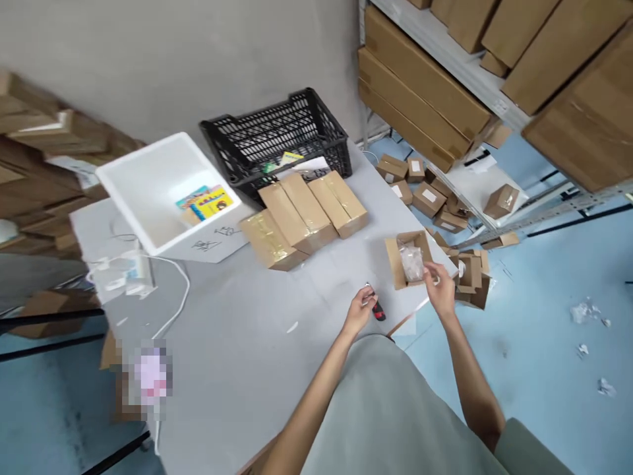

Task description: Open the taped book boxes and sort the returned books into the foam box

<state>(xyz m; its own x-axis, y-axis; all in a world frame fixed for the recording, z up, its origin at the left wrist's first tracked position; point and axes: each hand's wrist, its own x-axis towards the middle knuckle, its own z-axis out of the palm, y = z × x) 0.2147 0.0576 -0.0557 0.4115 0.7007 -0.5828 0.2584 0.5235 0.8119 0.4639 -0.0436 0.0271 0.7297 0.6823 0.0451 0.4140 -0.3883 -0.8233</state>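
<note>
My left hand (360, 310) is closed with its fingertips on a black and red utility knife (378, 313) at the table's near edge. To its right, an open small cardboard box (394, 264) stands on the table corner with its flaps spread. Crumpled clear plastic wrap (411, 261) lies inside it. My right hand (442, 290) pinches the box at its right side, close to the wrap; the exact fingertip contact is hard to make out.
Several taped boxes (304, 214) sit mid-table before a black crate (277, 135). A white foam box (148, 191) holding colourful packets stands left, near a white cable (185, 297). Discarded boxes (469, 274) lie on the floor beside a loaded shelf (494, 99).
</note>
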